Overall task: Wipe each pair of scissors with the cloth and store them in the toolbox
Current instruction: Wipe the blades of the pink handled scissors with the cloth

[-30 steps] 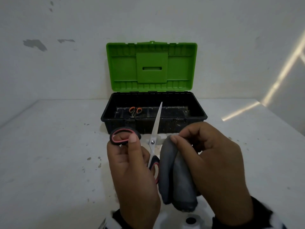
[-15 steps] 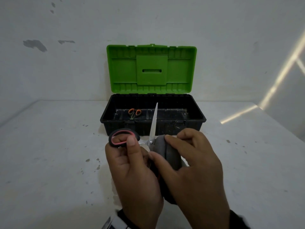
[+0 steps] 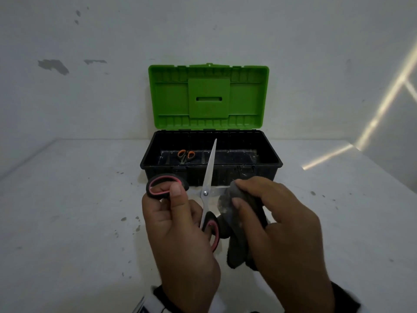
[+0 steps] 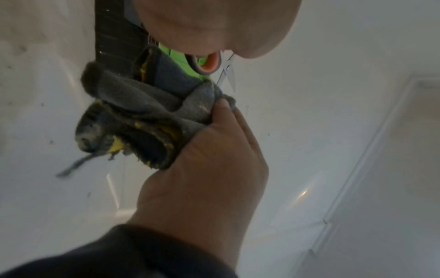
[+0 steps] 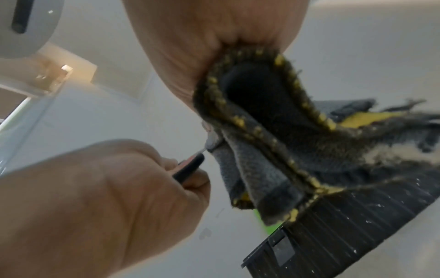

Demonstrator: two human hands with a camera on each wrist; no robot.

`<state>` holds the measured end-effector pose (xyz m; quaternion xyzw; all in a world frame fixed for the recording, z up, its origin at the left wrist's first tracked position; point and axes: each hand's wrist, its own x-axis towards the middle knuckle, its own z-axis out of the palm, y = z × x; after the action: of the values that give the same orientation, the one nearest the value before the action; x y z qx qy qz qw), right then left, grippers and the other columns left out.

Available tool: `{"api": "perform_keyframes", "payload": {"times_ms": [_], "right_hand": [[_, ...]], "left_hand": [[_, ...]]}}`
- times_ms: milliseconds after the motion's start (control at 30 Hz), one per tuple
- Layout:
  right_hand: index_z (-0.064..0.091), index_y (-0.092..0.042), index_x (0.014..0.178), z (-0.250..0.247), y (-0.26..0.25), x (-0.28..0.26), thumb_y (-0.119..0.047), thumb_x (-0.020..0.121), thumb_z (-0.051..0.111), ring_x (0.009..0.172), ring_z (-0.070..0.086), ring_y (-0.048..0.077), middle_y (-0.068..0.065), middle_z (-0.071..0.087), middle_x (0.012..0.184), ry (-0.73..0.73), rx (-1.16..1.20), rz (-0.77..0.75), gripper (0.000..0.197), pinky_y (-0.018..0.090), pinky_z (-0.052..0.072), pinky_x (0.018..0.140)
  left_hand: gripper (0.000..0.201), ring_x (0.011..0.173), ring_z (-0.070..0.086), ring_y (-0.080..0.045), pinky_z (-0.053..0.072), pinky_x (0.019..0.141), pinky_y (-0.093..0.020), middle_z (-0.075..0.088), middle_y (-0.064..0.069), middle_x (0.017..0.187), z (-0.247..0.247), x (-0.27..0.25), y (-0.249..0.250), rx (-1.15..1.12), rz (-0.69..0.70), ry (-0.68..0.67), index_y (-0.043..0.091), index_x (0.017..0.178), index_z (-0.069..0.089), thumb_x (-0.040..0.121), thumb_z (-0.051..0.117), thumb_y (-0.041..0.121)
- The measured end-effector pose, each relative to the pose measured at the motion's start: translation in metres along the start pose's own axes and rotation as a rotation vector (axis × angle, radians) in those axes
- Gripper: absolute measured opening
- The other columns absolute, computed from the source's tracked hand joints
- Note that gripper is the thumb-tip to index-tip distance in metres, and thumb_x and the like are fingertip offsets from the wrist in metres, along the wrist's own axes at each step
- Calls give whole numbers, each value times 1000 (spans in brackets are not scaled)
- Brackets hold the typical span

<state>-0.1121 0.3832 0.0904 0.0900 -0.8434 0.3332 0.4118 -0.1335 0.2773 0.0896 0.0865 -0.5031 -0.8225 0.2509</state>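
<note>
My left hand (image 3: 176, 213) grips a large pair of scissors (image 3: 205, 193) by its black and pink handles, blades spread. One blade (image 3: 211, 163) points up toward the toolbox. The other runs right into the grey cloth (image 3: 228, 201), which my right hand (image 3: 275, 213) pinches around it. The wrist views show the cloth (image 4: 147, 112) (image 5: 262, 135) bunched, frayed and yellow-stitched. A small orange-handled pair of scissors (image 3: 186, 155) lies inside the black toolbox (image 3: 259, 164), whose green lid (image 3: 208, 98) stands open.
The toolbox sits on a speckled white table (image 3: 79, 211) against a white wall, just beyond my hands. A streak of light crosses the table's far right (image 3: 327, 157).
My right hand brought the cloth against the scissors at the pivot, then slid it rightward along the lower blade. My left hand kept its hold and barely moved.
</note>
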Motion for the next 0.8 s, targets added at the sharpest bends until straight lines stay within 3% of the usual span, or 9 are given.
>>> {"api": "perform_keyframes", "payload": {"times_ms": [200, 367, 500, 667, 800], "right_hand": [[74, -6, 106, 9, -14, 0, -24, 89, 55, 89, 54, 11, 6, 68, 97, -63, -75, -182, 32, 14, 44, 81], [74, -4, 105, 9, -9, -2, -23, 89, 53, 89, 53, 14, 9, 68, 96, -38, -122, -197, 33, 18, 43, 81], [74, -4, 103, 13, -9, -4, -23, 87, 52, 90, 51, 11, 9, 70, 94, -34, -113, -192, 33, 14, 40, 86], [74, -4, 102, 8, -1, 0, -20, 87, 51, 88, 51, 12, 8, 68, 94, -13, -124, -163, 31, 18, 44, 81], [74, -5, 103, 13, -10, -1, -21, 89, 53, 89, 57, 15, 7, 68, 97, -16, -69, -155, 31, 21, 47, 79]], "left_hand": [[19, 48, 40, -5, 39, 48, -29, 43, 7, 54, 1, -2, 3, 5, -13, -53, 47, 83, 62, 95, 49, 39], [15, 47, 47, -2, 44, 52, -31, 53, 9, 55, 0, -4, 3, 95, 3, -67, 55, 82, 62, 86, 49, 48], [13, 48, 43, -5, 44, 54, -34, 47, 6, 54, 0, -5, 4, 101, 4, -31, 54, 83, 63, 82, 51, 51], [13, 44, 31, -5, 32, 45, -29, 38, 6, 51, 1, -6, 4, 76, 36, -45, 47, 86, 63, 86, 51, 46], [13, 44, 36, -5, 38, 50, -32, 41, 5, 51, 1, -5, 2, 98, 26, -32, 46, 89, 62, 84, 51, 51]]}}
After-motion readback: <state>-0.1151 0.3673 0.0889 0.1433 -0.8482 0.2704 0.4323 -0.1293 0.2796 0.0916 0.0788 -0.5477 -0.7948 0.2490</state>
